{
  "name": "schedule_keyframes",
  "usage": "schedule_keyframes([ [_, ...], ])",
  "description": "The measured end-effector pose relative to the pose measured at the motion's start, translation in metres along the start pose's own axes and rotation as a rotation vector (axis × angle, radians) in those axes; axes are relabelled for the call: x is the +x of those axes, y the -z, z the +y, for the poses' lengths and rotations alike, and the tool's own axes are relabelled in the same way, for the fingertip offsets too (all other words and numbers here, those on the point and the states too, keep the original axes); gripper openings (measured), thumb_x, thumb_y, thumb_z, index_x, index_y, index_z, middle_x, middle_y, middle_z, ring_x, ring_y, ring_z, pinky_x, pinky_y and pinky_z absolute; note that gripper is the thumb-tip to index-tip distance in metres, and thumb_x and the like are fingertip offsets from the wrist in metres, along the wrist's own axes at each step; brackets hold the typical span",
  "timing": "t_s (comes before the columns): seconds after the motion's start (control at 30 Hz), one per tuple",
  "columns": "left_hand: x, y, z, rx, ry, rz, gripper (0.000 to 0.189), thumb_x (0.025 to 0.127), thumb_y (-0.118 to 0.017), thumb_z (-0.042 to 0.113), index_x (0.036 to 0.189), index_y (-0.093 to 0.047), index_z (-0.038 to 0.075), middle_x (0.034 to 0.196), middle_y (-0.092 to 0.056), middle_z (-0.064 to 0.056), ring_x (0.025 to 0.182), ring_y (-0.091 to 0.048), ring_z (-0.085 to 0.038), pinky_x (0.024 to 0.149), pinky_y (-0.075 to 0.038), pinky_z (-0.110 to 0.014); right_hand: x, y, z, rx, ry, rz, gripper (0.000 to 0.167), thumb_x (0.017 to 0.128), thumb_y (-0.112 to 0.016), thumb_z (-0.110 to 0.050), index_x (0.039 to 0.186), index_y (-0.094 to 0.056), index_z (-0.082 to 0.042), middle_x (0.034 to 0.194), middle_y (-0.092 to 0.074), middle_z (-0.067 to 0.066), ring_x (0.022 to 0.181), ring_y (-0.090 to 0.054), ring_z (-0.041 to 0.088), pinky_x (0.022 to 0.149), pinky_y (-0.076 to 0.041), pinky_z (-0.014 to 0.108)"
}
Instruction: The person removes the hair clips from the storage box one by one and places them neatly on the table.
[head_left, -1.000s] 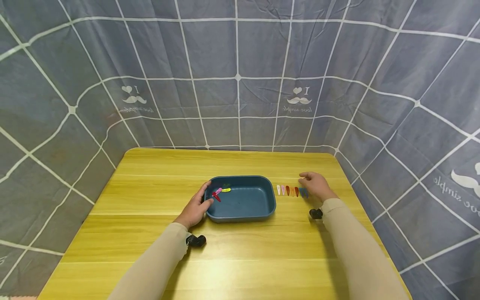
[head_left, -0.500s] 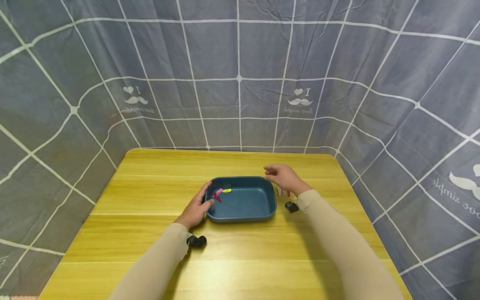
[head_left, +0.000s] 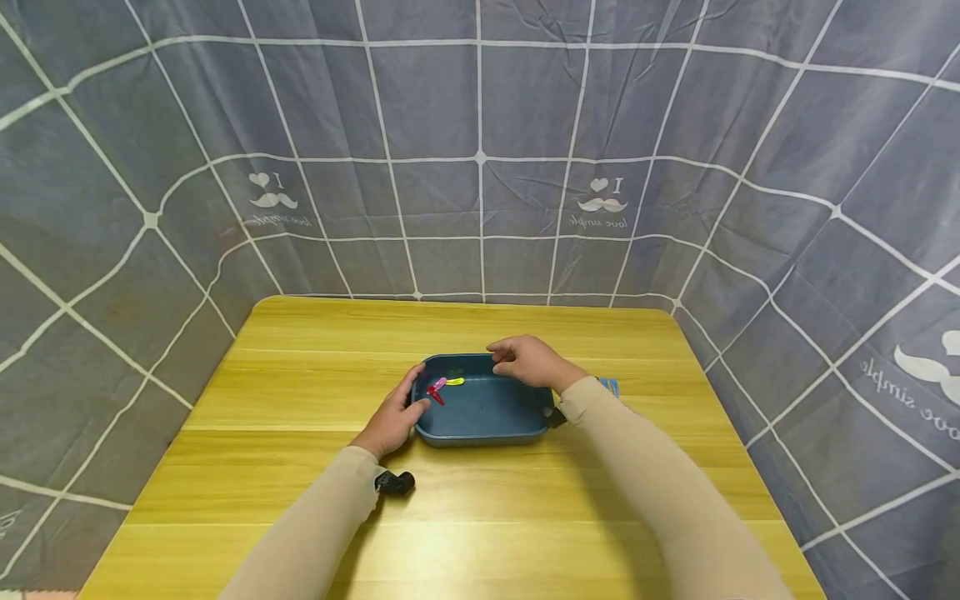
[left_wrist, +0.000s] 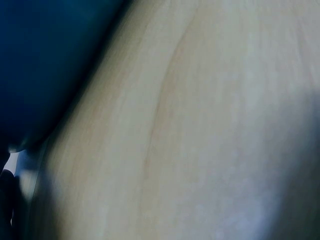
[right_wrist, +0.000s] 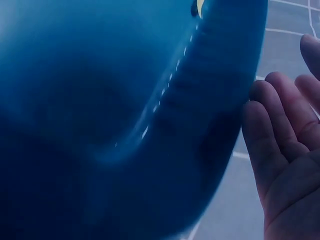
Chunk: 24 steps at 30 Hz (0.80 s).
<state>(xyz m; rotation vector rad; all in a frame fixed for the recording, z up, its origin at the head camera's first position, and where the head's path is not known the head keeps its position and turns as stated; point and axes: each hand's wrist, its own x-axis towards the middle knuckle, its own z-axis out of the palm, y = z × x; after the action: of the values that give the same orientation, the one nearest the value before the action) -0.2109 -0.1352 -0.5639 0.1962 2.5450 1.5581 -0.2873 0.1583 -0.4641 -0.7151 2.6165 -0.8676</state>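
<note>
A dark blue plastic box (head_left: 480, 438) stands mid-table. Inside, at its left end, lie a red hair clip (head_left: 437, 397), a pink hair clip (head_left: 440, 384) and a yellow hair clip (head_left: 454, 382). My left hand (head_left: 390, 421) holds the box's left rim, thumb over the edge. Above the box's right back part is my right hand (head_left: 528, 361), fingers bent; whether anything sits between thumb and forefinger is hidden. In the right wrist view, the bent fingers of my right hand (right_wrist: 285, 135) appear beside the box wall (right_wrist: 220, 115). Blue hair clips (head_left: 609, 386) show beyond my right sleeve.
The wooden table (head_left: 480, 517) extends around the box, with a grey checked curtain (head_left: 420, 200) behind and at both sides. My right forearm (head_left: 637, 467) covers most of the clip row. Black wrist cameras (head_left: 395, 483) sit at both cuffs.
My right hand has moved left from the right end of the clip row to above the box, and its forearm now covers most of the row. My left hand stays at the box's rim.
</note>
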Motion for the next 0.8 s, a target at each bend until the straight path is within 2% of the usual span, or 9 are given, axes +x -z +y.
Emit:
schedule_keyframes([
  [0.3, 0.0, 0.0, 0.0, 0.004, 0.001, -0.007, 0.069, 0.108, -0.053, 0.028, 0.167, -0.02, 0.043, 0.174, -0.025, -0.014, 0.16, -0.025, -0.043, 0.127, -0.025, -0.065, 0.016, -0.013, -0.009, -0.037, 0.002, -0.04, 0.047, 0.102, -0.069, -0.014, 0.148, -0.062, -0.007, 0.131, -0.075, 0.011, 0.123, -0.07, 0.028, 0.103, -0.058, 0.043],
  [0.57, 0.001, 0.0, 0.0, -0.001, -0.003, 0.002, 0.069, 0.108, -0.054, 0.027, 0.167, -0.022, 0.041, 0.175, -0.024, -0.014, 0.16, -0.026, -0.042, 0.128, -0.025, -0.063, 0.025, -0.018, -0.008, -0.071, -0.009, -0.072, 0.045, 0.103, -0.068, -0.013, 0.147, -0.062, -0.009, 0.131, -0.074, 0.01, 0.121, -0.071, 0.027, 0.101, -0.059, 0.041],
  [0.8, 0.001, 0.001, -0.001, -0.005, 0.002, 0.002, 0.069, 0.108, -0.054, 0.027, 0.167, -0.022, 0.042, 0.175, -0.024, -0.014, 0.16, -0.025, -0.042, 0.128, -0.025, -0.063, 0.031, -0.023, -0.011, -0.079, -0.014, -0.087, 0.042, 0.102, -0.067, -0.008, 0.143, -0.066, -0.007, 0.129, -0.076, 0.011, 0.122, -0.071, 0.026, 0.101, -0.059, 0.039],
])
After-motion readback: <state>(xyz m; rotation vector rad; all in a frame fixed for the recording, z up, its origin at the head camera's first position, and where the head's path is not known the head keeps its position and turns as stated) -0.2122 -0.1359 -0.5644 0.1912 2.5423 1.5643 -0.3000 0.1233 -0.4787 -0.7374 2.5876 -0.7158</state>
